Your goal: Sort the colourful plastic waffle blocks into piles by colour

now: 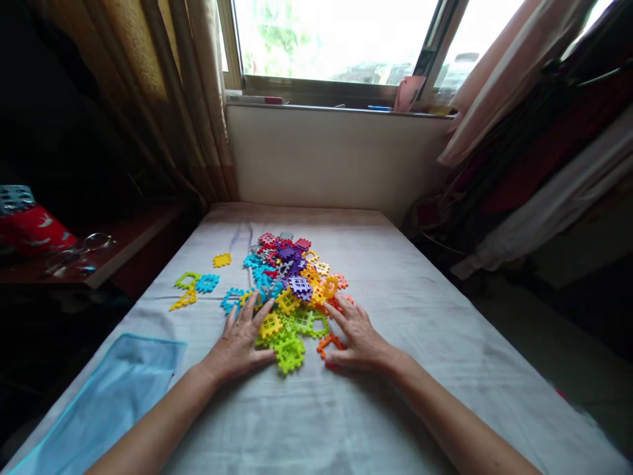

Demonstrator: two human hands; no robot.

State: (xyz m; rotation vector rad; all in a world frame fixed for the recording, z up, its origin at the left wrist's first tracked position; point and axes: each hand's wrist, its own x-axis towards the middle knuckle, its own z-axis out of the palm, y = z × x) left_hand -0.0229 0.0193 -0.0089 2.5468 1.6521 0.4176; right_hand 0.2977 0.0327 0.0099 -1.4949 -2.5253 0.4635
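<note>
A heap of colourful plastic interlocking building pieces (288, 303) with toothed edges lies in the middle of the cloth-covered surface. My left hand (241, 340) rests at the heap's left side, fingers spread, beside yellow and blue pieces. On the opposite side my right hand (359, 336) is also spread, its fingers near an orange frame piece (330, 344) and the heap's right edge. Between the hands sits a lime green piece (289, 354) at the near end. Purple pieces (299, 285) and red ones show farther back. Neither hand grips a piece.
Left of the heap lie a separate yellow piece (222, 260), a blue piece (207, 283) and a green frame (187, 280). A light blue cloth (116, 396) covers the near left. A dark side table (133, 247) holds glasses (97, 241). Clothes (554, 171) hang at right.
</note>
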